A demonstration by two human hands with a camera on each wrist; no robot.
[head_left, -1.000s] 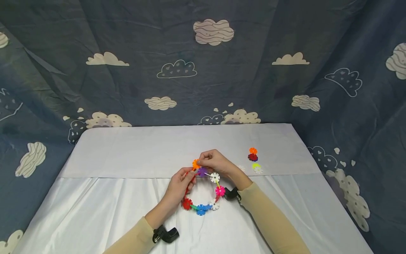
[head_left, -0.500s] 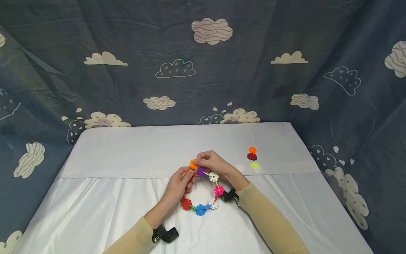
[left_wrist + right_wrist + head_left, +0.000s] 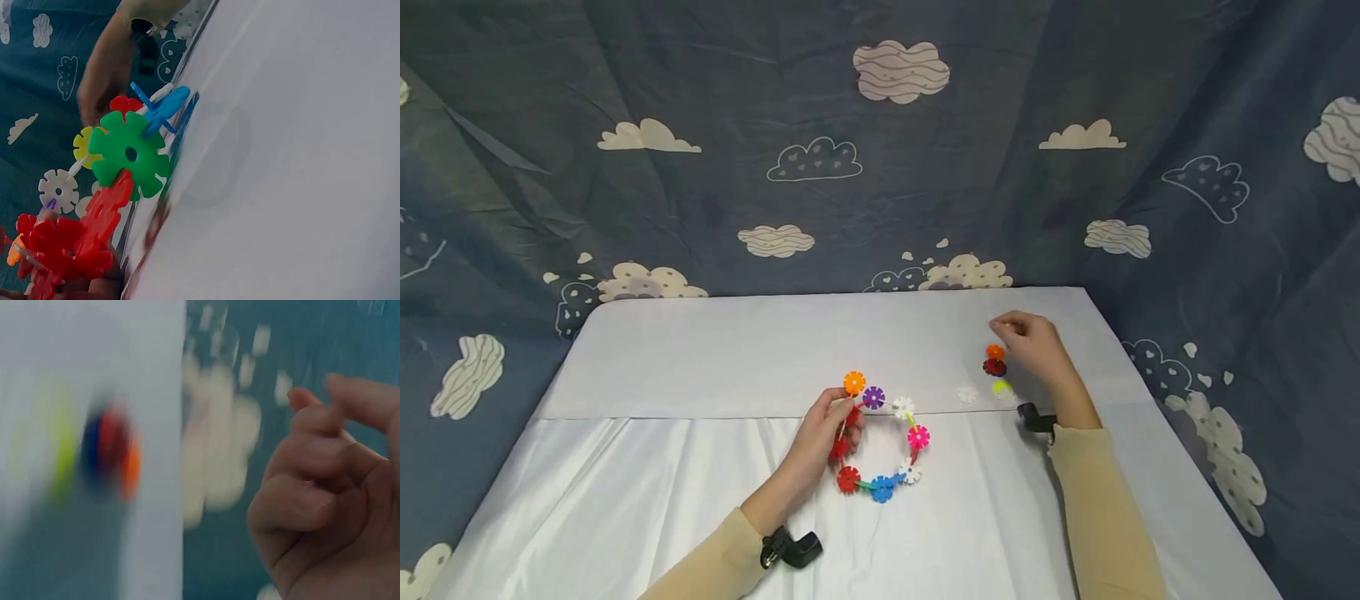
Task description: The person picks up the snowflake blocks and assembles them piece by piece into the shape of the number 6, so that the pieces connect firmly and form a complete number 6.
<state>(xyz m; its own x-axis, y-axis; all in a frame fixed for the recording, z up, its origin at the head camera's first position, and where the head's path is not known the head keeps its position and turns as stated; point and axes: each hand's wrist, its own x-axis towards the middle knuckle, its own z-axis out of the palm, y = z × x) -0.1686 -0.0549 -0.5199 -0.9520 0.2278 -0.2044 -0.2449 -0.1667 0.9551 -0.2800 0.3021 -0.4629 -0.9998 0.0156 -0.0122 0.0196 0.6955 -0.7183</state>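
My left hand (image 3: 812,437) grips a ring of interlocking flower discs (image 3: 918,437) by its red pieces at the left side. An orange flower disc (image 3: 853,383) stands at the top of the ring, close to a purple one (image 3: 873,397). In the left wrist view, a green disc (image 3: 128,150) and red discs (image 3: 69,250) are close to the camera, and the fingers are partly hidden behind the red ones. My right hand (image 3: 1033,346), fingers loosely curled with nothing between them, hovers above the loose discs at the right. A gap shows between thumb and fingertips in the right wrist view.
Near the right hand lie an orange disc (image 3: 995,352), a dark red disc (image 3: 995,367) overlapping a blue one (image 3: 92,447), and a yellow disc (image 3: 1002,387). A white disc (image 3: 967,394) lies to their left. A dark cloud-print curtain (image 3: 715,200) hangs behind the white-covered table (image 3: 700,350).
The right hand has let go of the orange disc on the ring and moved right and away, over the loose discs. The left hand keeps its hold; the ring has tilted slightly.
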